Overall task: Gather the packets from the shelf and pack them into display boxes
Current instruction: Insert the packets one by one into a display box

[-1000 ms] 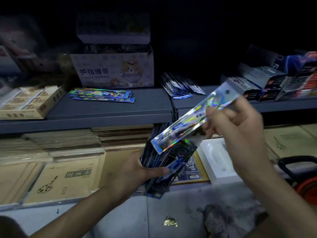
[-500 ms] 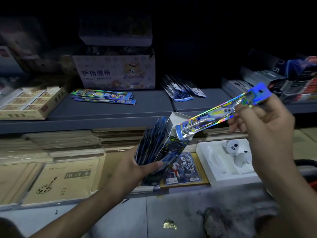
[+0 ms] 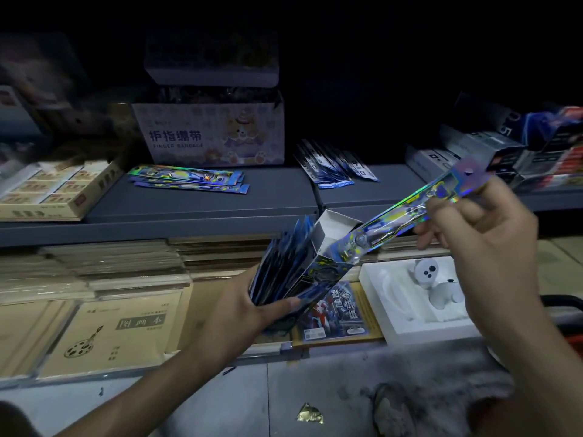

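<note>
Left hand (image 3: 239, 313) clamps the display box (image 3: 315, 263) and a fan of packets; right hand (image 3: 482, 247) pinches one holographic packet (image 3: 410, 209), its tip at the box mouth, and a skewed entry could buckle it

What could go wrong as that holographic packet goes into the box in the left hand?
1. The holographic packet is pinched only near its far end by the right hand; its lower tip sits at the open box edge and may buckle or catch.
2. The left hand also clamps a fan of blue packets against the box; pushing could loosen that grip and spill them.
</note>
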`<move>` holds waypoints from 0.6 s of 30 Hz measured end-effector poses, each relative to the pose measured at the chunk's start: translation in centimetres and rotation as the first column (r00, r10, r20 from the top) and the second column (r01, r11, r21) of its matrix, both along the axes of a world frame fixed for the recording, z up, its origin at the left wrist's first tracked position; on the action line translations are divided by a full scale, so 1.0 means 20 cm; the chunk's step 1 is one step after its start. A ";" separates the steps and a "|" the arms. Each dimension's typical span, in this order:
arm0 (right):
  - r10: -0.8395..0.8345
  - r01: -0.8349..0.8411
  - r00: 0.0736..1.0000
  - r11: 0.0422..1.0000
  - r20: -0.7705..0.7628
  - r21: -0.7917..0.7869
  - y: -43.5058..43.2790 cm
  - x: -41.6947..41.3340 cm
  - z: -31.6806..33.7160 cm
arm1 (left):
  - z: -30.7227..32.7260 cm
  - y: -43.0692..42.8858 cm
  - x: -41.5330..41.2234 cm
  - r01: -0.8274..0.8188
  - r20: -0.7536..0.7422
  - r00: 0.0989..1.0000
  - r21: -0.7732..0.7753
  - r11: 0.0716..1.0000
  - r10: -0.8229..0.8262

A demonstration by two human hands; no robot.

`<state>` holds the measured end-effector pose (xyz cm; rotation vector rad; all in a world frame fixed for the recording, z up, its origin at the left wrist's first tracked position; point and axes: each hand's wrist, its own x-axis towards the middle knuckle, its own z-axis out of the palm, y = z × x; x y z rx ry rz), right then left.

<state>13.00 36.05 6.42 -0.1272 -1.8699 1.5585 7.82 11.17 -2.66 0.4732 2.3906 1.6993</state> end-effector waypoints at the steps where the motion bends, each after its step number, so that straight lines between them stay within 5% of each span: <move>1: 0.012 -0.012 1.000 1.000 0.014 0.018 -0.01 0.00 -0.01 | 0.00 0.00 0.00 0.005 -0.012 1.000 -0.007 1.000 -0.005; 13: 0.023 -0.103 0.903 0.981 0.428 0.163 -0.16 -0.02 -0.18 | -0.01 0.03 0.04 -0.006 -0.074 0.997 -0.061 0.998 0.002; 18: -0.067 0.006 0.968 0.969 0.240 0.245 -0.15 0.00 -0.13 | -0.02 0.01 0.02 0.030 0.111 0.993 0.038 0.999 -0.034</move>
